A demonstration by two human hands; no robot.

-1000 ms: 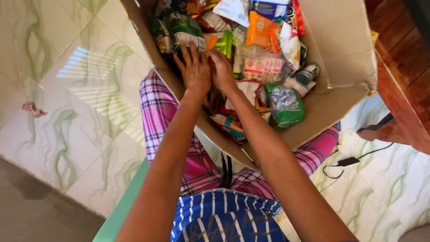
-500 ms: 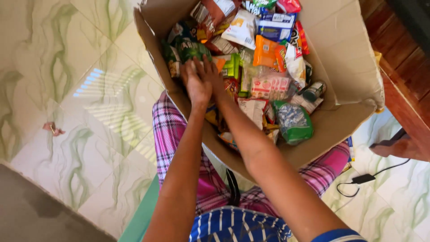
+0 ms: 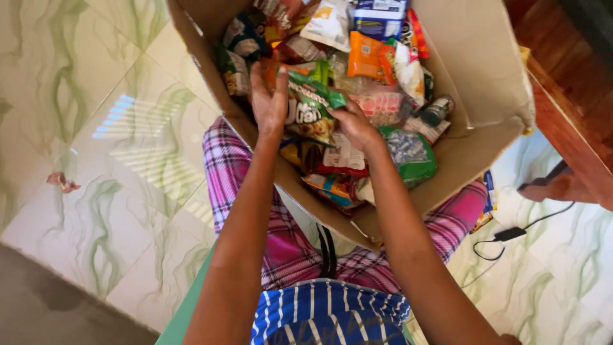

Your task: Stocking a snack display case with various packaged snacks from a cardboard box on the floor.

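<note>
- I see my left hand (image 3: 268, 102) and right hand (image 3: 355, 124) together lifting 1 green snack packet (image 3: 311, 105) just above the heap in the cardboard box (image 3: 476, 70).
- Left grip: fingers clasped on the packet's left edge.
- Right grip: clasped on its lower right corner.
- The box rests on my pink plaid trousers (image 3: 290, 246), over a tiled floor (image 3: 96, 147).

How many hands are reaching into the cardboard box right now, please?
2: the left hand grips the left edge of a green snack packet, and the right hand holds its lower right side, both above the cardboard box. No other hands show.
</note>
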